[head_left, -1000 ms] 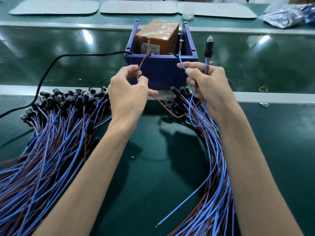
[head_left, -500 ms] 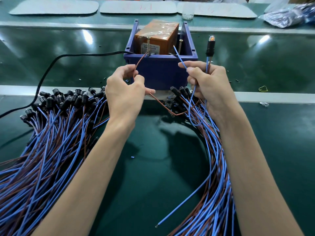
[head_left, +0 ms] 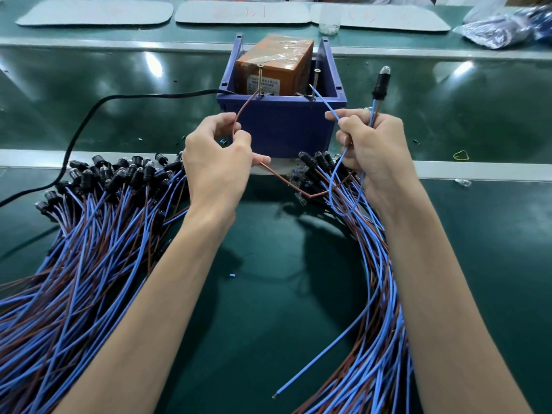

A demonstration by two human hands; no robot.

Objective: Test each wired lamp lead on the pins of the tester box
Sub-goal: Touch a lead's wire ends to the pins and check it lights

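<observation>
The tester is a blue box (head_left: pixel 283 124) holding an orange block (head_left: pixel 274 65), with two upright screw pins, left (head_left: pixel 260 79) and right (head_left: pixel 316 82). My left hand (head_left: pixel 218 162) pinches a brown wire (head_left: pixel 243 110) whose tip reaches the base of the left pin. My right hand (head_left: pixel 373 147) pinches the blue wire (head_left: pixel 324 101), its tip just left of the right pin, and also holds the black lamp holder (head_left: pixel 379 86) upright with its bulb unlit.
A large bundle of blue and brown leads with black lamp holders (head_left: pixel 98 210) lies to the left. A second bundle (head_left: pixel 373 288) curves under my right arm. A black power cable (head_left: pixel 89 118) runs into the box. A yellow rubber band (head_left: pixel 461 156) lies right.
The bulb glowed orange half a second ago and is dark now. The blue wire tip has shifted slightly at the right pin. Both hands stay almost in place.
</observation>
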